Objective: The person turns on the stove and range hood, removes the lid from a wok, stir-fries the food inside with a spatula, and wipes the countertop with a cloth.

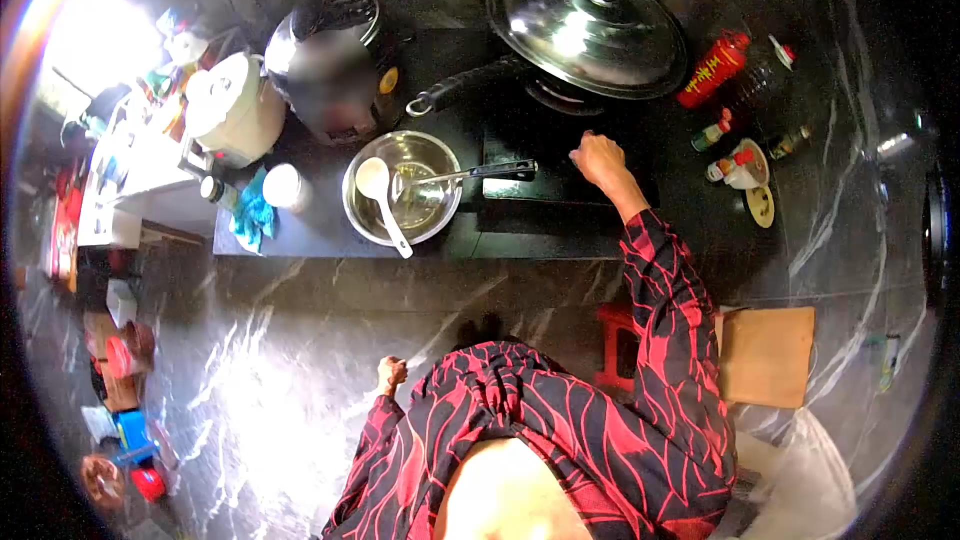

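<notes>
My right hand [603, 162] reaches over the black stove top [560, 215], just in front of the wok. Its fingers are curled, and whatever may be in them is hidden against the dark surface. Hanging low beside my body, my left hand [392, 372] is loosely fisted with nothing showing in it. A wok with a shiny domed lid [590, 25] sits on the burner, its handle pointing left. Left of my right hand, a steel bowl [352, 215] holds a white ladle [375, 185] and a metal utensil with a black handle [505, 169], both lying across the rim.
Behind the bowl are a dark pot-like appliance [330, 90] and a cream rice cooker [235, 110]. A white jar [286, 187] and blue cloth [255, 210] lie left. Red bottle [714, 70] and small seasoning bottles stand right. A red stool [617, 345] and cardboard [768, 355] are below.
</notes>
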Demonstrator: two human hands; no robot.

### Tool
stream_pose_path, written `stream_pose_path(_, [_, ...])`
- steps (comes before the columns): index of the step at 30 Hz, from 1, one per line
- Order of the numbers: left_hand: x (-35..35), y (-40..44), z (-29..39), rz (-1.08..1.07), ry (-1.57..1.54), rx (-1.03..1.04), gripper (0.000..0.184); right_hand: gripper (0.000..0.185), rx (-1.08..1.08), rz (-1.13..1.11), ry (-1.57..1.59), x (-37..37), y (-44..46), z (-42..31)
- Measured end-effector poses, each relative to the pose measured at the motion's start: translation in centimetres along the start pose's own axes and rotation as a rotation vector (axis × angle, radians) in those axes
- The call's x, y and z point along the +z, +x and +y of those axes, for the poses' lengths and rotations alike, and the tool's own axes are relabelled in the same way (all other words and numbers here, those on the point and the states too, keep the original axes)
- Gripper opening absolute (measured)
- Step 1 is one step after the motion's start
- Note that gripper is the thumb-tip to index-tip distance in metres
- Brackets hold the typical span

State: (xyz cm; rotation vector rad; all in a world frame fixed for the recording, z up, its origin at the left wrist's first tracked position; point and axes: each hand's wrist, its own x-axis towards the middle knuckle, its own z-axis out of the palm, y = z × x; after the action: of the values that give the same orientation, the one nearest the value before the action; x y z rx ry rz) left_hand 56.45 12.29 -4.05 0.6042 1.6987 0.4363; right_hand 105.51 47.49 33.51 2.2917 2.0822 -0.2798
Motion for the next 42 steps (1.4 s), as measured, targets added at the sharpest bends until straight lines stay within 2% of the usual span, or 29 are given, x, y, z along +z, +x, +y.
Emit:
stream_pose_path(1, [-0.1,-0.9,-1.1,0.048,-0.045,-0.028,0.023,0.045,-0.031,-0.014,-0.021,-0.3,-0.2,0.0])
stream_pose_path(3, [-0.8,-2.6,-1.8,0.139,0.073,-0.154,0.022,0.047,-0.068,-0.038,-0.046,-0.4,-0.8,-0.2])
stream_pose_path(4, [-0.8,-2.3,-2.5,0.130,0.198,-0.118,0.026,0.048,-0.131,-0.047,-0.035,-0.8,-1.0,0.1])
stream_pose_path(5, [-0.5,-4.9,-0.2,0.106,0.226,-0.106,0.029,0.050,-0.192,-0.065,-0.020,-0.6,-1.3,0.4])
stream_pose_path(8, [-0.3,-0.6,-3.8,-0.062,0.879,0.528,0.030,0.051,-0.317,-0.085,-0.047,0.0,-0.4,2.0])
stream_pose_path(9, [1.1,-0.6,-2.9,0.070,0.575,0.380,0.028,0.051,-0.393,-0.067,-0.056,0.1,-0.2,2.5])
stream_pose_path(10, [2.0,-0.1,-1.7,0.071,0.564,0.346,0.025,0.047,-0.457,-0.040,-0.047,0.2,-0.1,2.9])
stream_pose_path(11, [3.1,1.6,-1.9,0.032,0.184,0.011,0.024,0.047,-0.465,-0.059,-0.064,0.1,-0.3,3.1])
stream_pose_path(12, [3.5,-1.0,3.2,0.061,0.323,0.103,0.024,0.044,-0.512,-0.076,-0.071,-0.2,-0.2,3.1])
stream_pose_path(15, [5.6,3.3,3.0,0.078,0.285,0.161,0.029,0.041,-0.594,-0.127,-0.117,-1.3,-0.6,2.7])
stream_pose_path(17, [6.7,2.0,6.4,0.190,0.363,0.317,0.029,0.039,-0.630,-0.151,-0.154,-2.6,-0.7,2.3])
stream_pose_path(19, [6.8,2.0,6.3,0.167,0.343,0.324,0.030,0.038,-0.718,-0.135,-0.122,-2.3,-0.9,2.2])
stream_pose_path(22, [7.2,-0.2,7.2,0.231,0.262,0.270,0.030,0.034,-0.794,-0.149,-0.229,-2.8,-0.1,2.7])
stream_pose_path(24, [7.5,0.3,3.3,0.217,0.268,0.236,0.029,0.031,-0.879,-0.134,-0.271,-2.7,-0.3,2.3])
stream_pose_path(26, [7.3,0.2,-0.5,0.197,0.260,0.182,0.028,0.028,-0.866,-0.174,-0.315,-3.0,-0.7,1.8])
stream_pose_path(28, [7.6,-0.8,-3.2,0.209,0.311,0.038,0.027,0.027,-0.872,-0.192,-0.339,-3.0,-0.4,2.2])
stream_pose_path(29, [7.7,-1.4,-4.5,0.232,0.370,0.059,0.025,0.027,-0.872,-0.204,-0.342,-3.2,-0.5,2.0])
stream_pose_path(31, [8.3,-2.1,-6.9,0.410,0.425,0.224,0.026,0.028,-0.870,-0.221,-0.357,-3.4,-0.7,1.7])
stream_pose_path(33, [8.7,-2.2,-8.2,0.346,0.303,0.158,0.027,0.027,-0.883,-0.239,-0.360,-3.2,-0.2,2.2])
stream_pose_path(38, [10.0,-1.6,-7.8,0.301,0.294,0.099,0.028,0.027,-0.886,-0.214,-0.406,-3.7,-0.1,2.3])
stream_pose_path(42, [9.6,-2.6,-3.5,0.193,0.296,0.065,0.030,0.027,-0.884,-0.227,-0.436,-3.4,0.4,3.0])
